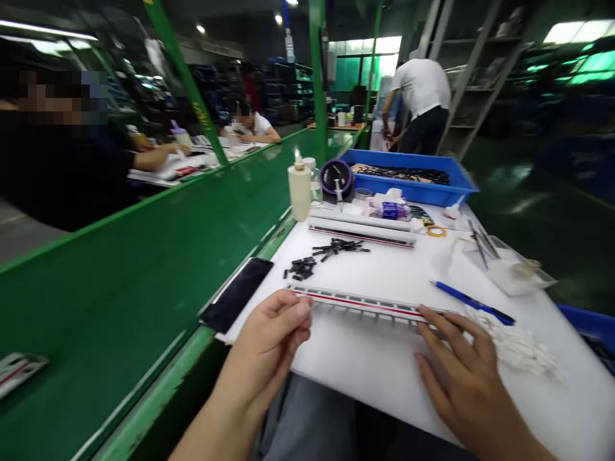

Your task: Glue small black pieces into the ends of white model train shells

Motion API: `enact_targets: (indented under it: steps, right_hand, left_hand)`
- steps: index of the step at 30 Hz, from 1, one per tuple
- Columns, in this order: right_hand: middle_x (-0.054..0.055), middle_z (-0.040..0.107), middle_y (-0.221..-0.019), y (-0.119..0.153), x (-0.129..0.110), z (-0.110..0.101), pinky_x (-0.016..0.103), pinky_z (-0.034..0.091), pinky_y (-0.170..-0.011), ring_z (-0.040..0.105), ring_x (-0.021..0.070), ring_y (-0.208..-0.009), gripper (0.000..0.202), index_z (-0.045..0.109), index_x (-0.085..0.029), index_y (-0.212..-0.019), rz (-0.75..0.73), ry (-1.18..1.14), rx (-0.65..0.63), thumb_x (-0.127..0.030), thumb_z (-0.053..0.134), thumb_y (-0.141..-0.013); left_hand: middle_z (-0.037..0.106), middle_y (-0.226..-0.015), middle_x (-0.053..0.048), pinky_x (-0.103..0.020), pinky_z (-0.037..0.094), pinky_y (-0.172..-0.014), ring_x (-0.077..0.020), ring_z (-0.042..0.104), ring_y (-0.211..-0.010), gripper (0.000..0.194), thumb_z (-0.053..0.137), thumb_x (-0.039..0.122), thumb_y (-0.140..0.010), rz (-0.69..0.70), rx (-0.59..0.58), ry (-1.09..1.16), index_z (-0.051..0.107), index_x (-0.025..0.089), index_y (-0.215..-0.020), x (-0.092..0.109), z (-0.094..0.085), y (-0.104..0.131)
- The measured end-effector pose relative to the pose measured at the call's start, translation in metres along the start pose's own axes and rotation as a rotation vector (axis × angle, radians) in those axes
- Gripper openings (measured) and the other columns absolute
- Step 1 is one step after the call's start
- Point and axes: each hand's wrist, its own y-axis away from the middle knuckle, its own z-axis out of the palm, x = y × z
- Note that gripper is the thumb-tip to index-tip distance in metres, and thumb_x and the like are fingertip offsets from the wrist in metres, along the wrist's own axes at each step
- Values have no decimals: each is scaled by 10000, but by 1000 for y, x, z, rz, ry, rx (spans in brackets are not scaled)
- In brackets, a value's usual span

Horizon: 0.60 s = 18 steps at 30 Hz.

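Note:
A long light strip with a red line and dark rectangles (pixel 360 303) lies across the near part of the white worktop. My left hand (pixel 276 336) pinches its left end between thumb and fingers. My right hand (pixel 464 371) rests its fingertips on the right end, with the fingers spread and the thumb apart. Beyond the strip are small black pieces (pixel 302 267) in a pile and longer black pieces (pixel 339 246). A similar strip with a red line (pixel 362 235) lies further back.
Left of the white worktop (pixel 365 378) are a dark phone (pixel 240 291) and a green partition (pixel 144 237). A blue pen (pixel 473 301), tweezers (pixel 478 243) and white scraps (pixel 523 349) lie right. A bottle (pixel 300 191) and blue bin (pixel 408 189) stand behind. Other people are beyond.

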Motion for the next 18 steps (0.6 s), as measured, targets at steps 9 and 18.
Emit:
enact_targets:
  steps: [9, 18]
  right_hand:
    - [88, 593, -1326, 4, 2, 1, 575, 383, -1001, 491, 354, -1172, 395, 589, -176, -1249, -38, 47, -32, -242, 589, -860]
    - [75, 654, -915, -25, -47, -42, 343, 541, -751, 627, 207, -846, 253, 659, -221, -1074, 138, -338, 104, -159, 610, -833]
  left_hand:
    - [685, -725, 30, -143, 488, -541, -62, 619, -580, 313, 860, 190, -621, -9, -135, 21, 565, 162, -721, 1, 9, 7]
    - [718, -754, 10, -159, 477, -596, -73, 635, -609, 291, 823, 217, -688, -87, -236, -28, 549, 177, -774, -20, 20, 26]
